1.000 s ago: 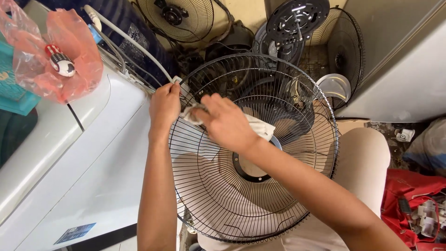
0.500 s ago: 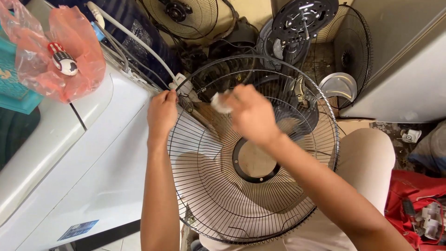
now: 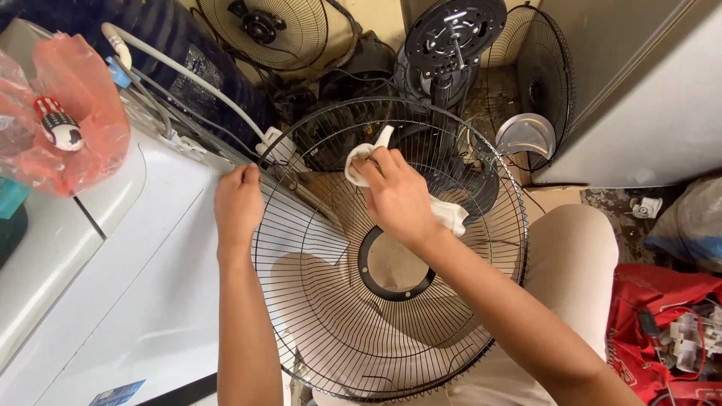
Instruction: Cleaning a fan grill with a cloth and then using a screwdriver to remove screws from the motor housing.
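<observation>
1. A round black wire fan guard, with thin spokes running out from a black centre ring, lies tilted across the person's lap in the middle of the scene, its left rim against a white appliance.
2. A crumpled white cloth is pressed on the guard's far half, one end sticking up.

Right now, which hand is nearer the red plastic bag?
Left. The left hand grips the fan grille rim on the side toward the bag; the right hand, holding a white cloth, is farther across the grille.
</observation>
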